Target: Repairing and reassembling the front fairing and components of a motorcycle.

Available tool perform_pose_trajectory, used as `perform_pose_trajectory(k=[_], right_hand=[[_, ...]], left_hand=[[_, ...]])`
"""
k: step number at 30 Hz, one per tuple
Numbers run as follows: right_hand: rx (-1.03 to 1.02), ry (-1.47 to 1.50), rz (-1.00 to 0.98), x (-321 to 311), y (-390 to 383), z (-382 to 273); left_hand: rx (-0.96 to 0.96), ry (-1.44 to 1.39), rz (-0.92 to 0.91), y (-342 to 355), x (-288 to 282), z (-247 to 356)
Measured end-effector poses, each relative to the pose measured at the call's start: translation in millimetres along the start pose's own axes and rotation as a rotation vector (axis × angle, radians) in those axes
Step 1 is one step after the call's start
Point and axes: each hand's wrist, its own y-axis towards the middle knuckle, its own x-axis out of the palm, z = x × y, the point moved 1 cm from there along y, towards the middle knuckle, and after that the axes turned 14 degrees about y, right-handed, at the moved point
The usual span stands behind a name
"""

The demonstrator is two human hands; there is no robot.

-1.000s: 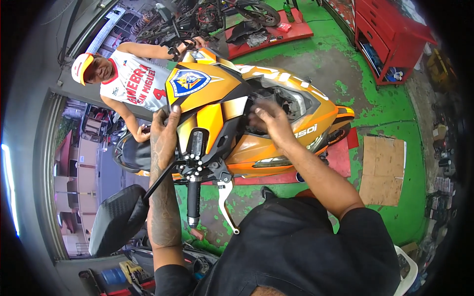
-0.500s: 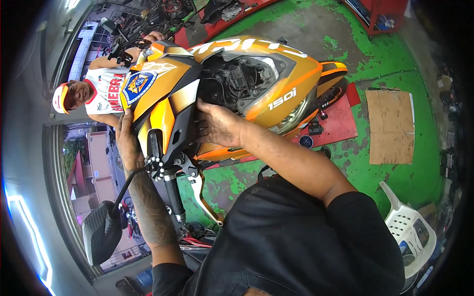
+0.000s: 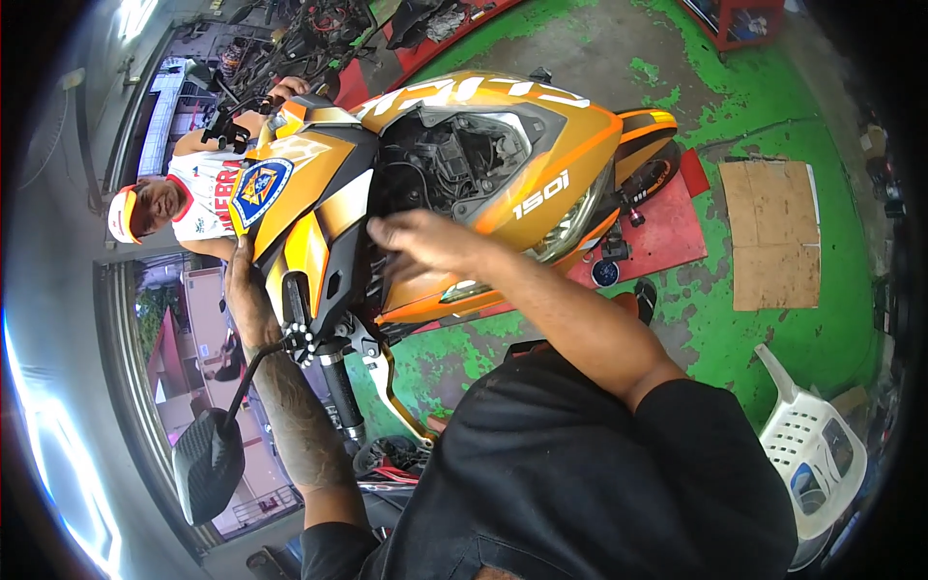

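Beginning close by, on the near side of the gold, orange and black plastic handlebar cover (image 3: 304, 159), with a ribbed black rubber grip (image 3: 340, 389), a curved metal lever with gold edge (image 3: 387, 382) and, more to the left, a black oval mirror with carbon-like pattern (image 3: 208, 464). Judging these parts as already mounted. Touching the left edge of the cover with the bare left hand (image 3: 246, 290), with the thumb (image 3: 242, 253) along the plastic; impossible to tell about the hidden fingers. Holding the bare right hand (image 3: 425, 242) half-open and blurred beside the right edge of the cover, apart from the left one; cannot tell for sure about contact there.

Finding the cover itself set over the handlebar (image 3: 335, 350) of a gold and orange scooter (image 3: 512, 232). Counting as done, by judgement: the placing of this cover, and of the glossy gold body panels (image 3: 590, 145) to its right. Counting as not done: the wide grey-rimmed front opening (image 3: 522, 145) just right of the cover, with black parts and wiring (image 3: 449, 150) exposed. Showing no clear fastening, so impossible to judge the final fixing. Estimating the work as advanced, but not complete.

Seeing, beyond the cover and to its left, a co-worker in a white sleeveless shirt with red trim (image 3: 205, 198).
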Motion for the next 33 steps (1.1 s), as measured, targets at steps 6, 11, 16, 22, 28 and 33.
perform_pose_trajectory(k=[6, 11, 16, 22, 28, 33], right_hand=[[-0.562, -1.073, 0.349, -43.7, 61.5, -68.7], [-0.524, -1.062, 0.143, -36.5, 106.2, -70.4], [-0.716, -0.925, 0.052, -43.3, 109.7, -67.4], [-0.79, -1.092, 0.014, -44.7, 106.5, -69.4], [-0.805, -1.079, -0.004, -37.8, 103.1, -70.8], [-0.762, -0.988, 0.093, -54.6, 109.9, -68.6]], left_hand=[[0.034, 0.475, 0.194, -7.5, 22.7, 20.8], [0.092, 0.529, 0.196, -3.4, 12.6, 13.6], [0.065, 0.406, 0.132, 11.5, -11.1, -1.6], [0.348, 0.692, 0.105, 23.0, -44.6, -16.2], [0.405, 0.743, 0.052, 35.1, -82.2, -20.0], [0.301, 0.751, 0.126, 23.3, -41.0, -12.7]])
